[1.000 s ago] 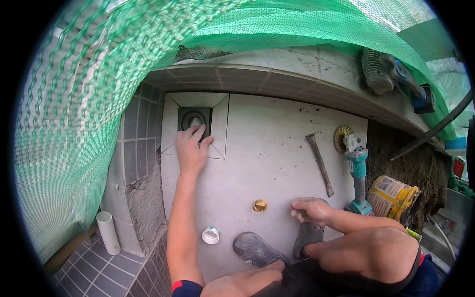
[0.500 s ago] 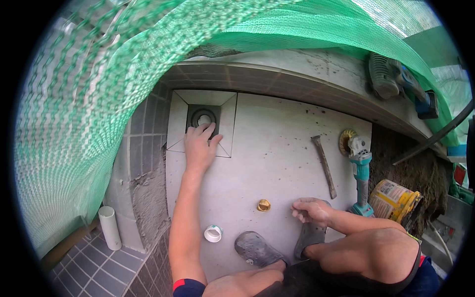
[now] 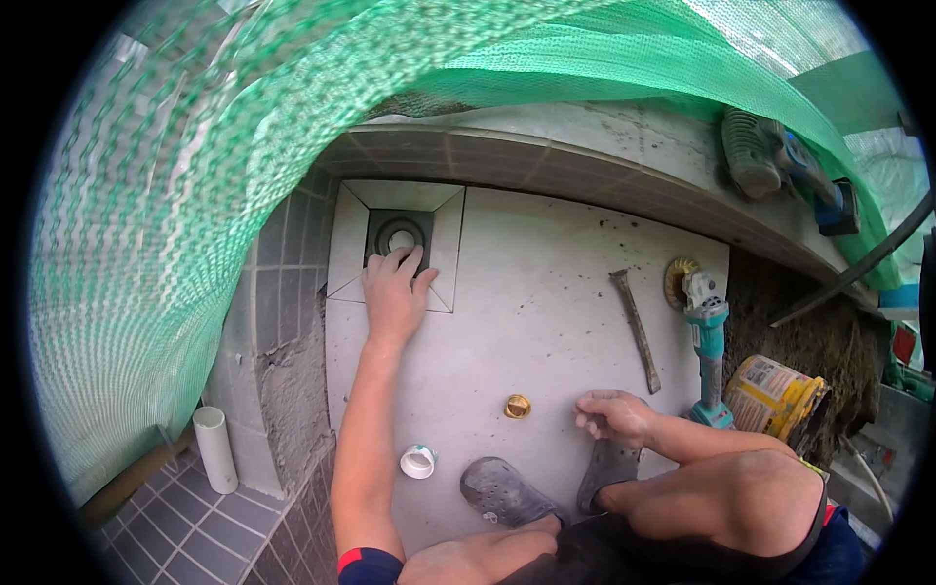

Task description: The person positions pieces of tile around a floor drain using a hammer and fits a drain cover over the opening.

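My left hand (image 3: 393, 295) reaches to a square floor drain with a dark round ring (image 3: 387, 229), set among mitred tile pieces (image 3: 448, 229). Its fingertips rest on the near side of the ring, with the thumb apart from the fingers. A pale round opening (image 3: 401, 240) shows just beyond the fingertips. My right hand (image 3: 617, 416) hovers by my right shoe, its fingers loosely curled and nothing visible in them. Between my hands, a brass-coloured round fitting (image 3: 517, 406) sits on the large pale tile (image 3: 526, 292). Nearer me is a short white plastic ring (image 3: 417, 462).
At the right lie a flat chisel (image 3: 638, 331) and a teal angle grinder (image 3: 709, 341) with a wire wheel. A yellow bucket (image 3: 776, 398) lies tipped beside them. A white pipe (image 3: 215, 450) stands at the left. Green netting (image 3: 292, 146) hangs over a ledge (image 3: 585, 132) holding a power tool (image 3: 795, 161).
My left fingertips have shifted slightly toward me on the drain, so more of the ring shows. My right hand and the loose things stay as they were.
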The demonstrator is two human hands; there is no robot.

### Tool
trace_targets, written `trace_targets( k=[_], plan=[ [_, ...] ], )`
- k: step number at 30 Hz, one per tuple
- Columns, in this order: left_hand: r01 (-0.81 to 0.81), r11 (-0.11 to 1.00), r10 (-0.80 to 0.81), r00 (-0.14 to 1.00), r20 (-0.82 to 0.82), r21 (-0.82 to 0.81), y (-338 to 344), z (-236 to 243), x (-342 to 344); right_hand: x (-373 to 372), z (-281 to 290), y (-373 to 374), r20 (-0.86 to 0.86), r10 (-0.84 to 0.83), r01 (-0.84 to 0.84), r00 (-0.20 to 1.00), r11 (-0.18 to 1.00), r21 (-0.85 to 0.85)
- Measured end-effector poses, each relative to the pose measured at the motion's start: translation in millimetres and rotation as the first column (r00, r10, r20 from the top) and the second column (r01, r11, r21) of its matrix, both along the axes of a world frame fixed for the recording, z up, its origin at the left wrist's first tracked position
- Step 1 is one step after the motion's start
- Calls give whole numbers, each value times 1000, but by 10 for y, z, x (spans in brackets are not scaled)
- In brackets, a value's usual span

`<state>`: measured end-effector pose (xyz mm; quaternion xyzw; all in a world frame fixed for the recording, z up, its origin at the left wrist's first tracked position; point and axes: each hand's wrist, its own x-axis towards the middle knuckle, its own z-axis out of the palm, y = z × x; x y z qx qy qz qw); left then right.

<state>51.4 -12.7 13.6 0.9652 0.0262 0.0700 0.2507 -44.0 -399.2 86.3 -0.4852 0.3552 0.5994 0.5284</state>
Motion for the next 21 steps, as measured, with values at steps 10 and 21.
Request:
trace_targets(
  k=[10,21],
  plan=[
    [21,1000,-21,1000,14,-9,59,-28,2,-4,29,62,-2,24,-24,1000,1000,5],
    [23,1000,-23,1000,-14,-3,87,71,25,-17,22,-14,0,-11,11,1000,1000,-7]
  ],
)
